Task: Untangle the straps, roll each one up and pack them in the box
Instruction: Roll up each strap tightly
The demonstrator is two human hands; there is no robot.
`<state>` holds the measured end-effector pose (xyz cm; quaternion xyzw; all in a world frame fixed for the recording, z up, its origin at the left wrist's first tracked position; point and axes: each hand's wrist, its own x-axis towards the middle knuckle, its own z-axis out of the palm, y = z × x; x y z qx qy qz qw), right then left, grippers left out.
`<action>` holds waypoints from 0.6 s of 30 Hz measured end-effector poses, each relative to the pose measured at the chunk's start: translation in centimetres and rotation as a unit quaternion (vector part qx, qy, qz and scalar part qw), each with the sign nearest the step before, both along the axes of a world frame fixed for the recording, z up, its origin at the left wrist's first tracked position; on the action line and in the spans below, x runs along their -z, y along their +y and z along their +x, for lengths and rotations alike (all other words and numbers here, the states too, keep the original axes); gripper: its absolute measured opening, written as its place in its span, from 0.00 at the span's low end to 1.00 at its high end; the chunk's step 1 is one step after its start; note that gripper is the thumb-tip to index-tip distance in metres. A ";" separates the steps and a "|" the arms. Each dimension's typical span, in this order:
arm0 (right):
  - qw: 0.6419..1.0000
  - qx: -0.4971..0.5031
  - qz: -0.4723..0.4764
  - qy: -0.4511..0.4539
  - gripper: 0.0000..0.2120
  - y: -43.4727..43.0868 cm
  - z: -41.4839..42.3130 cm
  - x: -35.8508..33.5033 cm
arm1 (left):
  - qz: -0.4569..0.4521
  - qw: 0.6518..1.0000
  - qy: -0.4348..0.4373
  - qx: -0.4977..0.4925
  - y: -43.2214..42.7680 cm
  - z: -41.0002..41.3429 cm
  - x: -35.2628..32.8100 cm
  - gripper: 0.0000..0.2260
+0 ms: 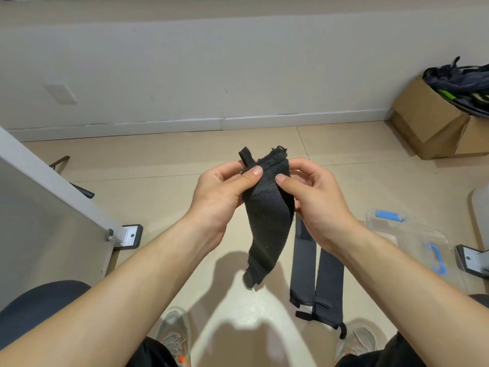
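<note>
A wide black elastic strap [267, 221] hangs in front of me, its frayed top end and a small loop held up between both hands. My left hand [222, 192] pinches its upper left edge with thumb on top. My right hand [315, 194] pinches the upper right edge. The strap's lower end dangles free above the floor. Two more dark straps [315, 274] lie flat and side by side on the tiles to the right. A clear plastic box with blue latches [412, 234] sits on the floor further right.
A cardboard box [434, 120] stuffed with dark fabric stands by the wall at the right. A grey panel with a metal foot bracket [129, 235] rises at the left. My shoes [174, 332] are on the tiles below.
</note>
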<state>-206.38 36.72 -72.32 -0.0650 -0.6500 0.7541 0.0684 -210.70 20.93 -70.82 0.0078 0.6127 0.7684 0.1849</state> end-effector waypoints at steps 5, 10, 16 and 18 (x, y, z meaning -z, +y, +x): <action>1.000 0.017 -0.020 -0.003 0.06 -0.6 0.0 -0.4 | -0.047 0.995 0.080 -0.045 0.3 0.5 -0.2 0.07; 0.998 0.040 -0.044 -0.010 0.08 -0.8 -0.1 -0.7 | -0.072 0.989 0.116 -0.050 0.6 1.0 0.0 0.08; 0.998 0.026 -0.054 0.007 0.07 -1.1 0.1 -1.1 | -0.042 0.995 0.082 -0.045 0.8 0.8 0.0 0.07; 0.997 0.028 -0.066 -0.005 0.05 -1.1 0.1 -1.2 | -0.030 0.996 0.068 -0.044 0.8 0.8 -0.1 0.07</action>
